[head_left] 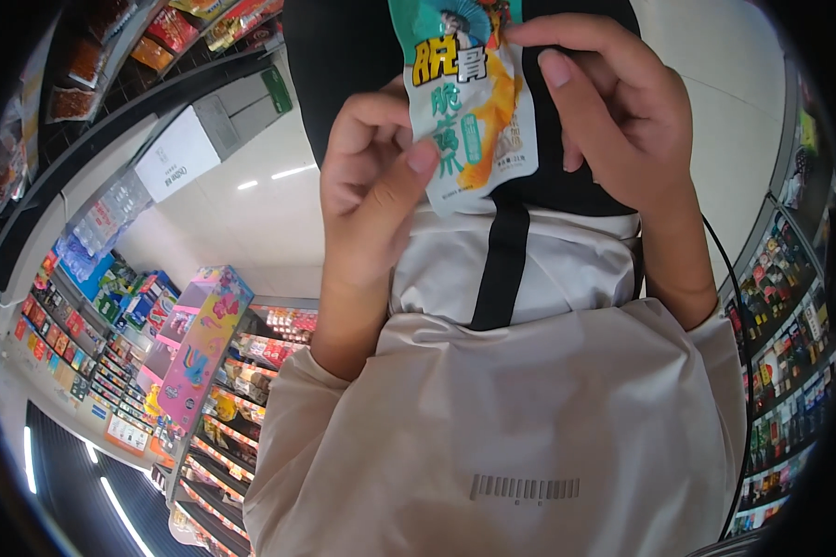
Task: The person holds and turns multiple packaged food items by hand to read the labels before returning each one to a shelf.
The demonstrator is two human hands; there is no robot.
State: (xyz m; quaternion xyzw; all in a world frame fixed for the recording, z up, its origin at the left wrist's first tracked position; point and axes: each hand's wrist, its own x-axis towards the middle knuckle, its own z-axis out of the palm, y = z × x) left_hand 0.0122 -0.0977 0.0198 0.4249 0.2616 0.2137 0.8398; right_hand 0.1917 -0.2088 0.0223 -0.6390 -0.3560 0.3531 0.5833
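Observation:
A glossy green and white snack packet (pixel 478 111), printed with golden pieces of food, is held up in front of my body. My left hand (pixel 372 172) grips its lower left side, the thumb pressed on the front and the fingers curled behind. At the upper right edge, my right hand (pixel 622 111) touches the packet with its index fingertip. That hand's thumb stays apart from the packet, beside its right edge, and the other fingers are loosely bent. The packet's top end is cut off by the picture's upper rim.
Shelves of bagged snacks (pixel 163 32) curve along the upper left. Below them are a white carton (pixel 178 153), wrapped bottles (pixel 111 215) and a pink display stand (pixel 204 348). Stocked shelves (pixel 785 371) line the right side. A black cable (pixel 745 399) runs down beside my right arm.

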